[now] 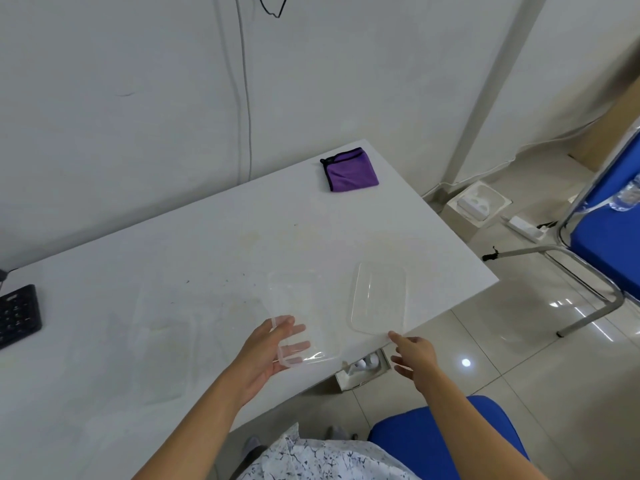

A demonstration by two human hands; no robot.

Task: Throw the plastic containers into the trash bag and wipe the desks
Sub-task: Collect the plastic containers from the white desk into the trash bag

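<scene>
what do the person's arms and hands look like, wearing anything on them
Two bare hands, the left hand and right hand, with no gloves, rings, watch or bracelet in view. Both forearms are uncovered as far as the frame shows. At the bottom edge the person wears a white garment with a blue-grey branch print.

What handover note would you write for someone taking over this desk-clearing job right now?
Left hand: grips the near corner of a clear container at the desk front edge.
Right hand: open, index finger reaching to the flat clear tray; contact unclear.
A second container lies further left. The purple cloth lies folded at the far corner.
Done: nothing visibly binned; no trash bag in view.
Left: bin all three pieces, then wipe the stained desk.
</scene>
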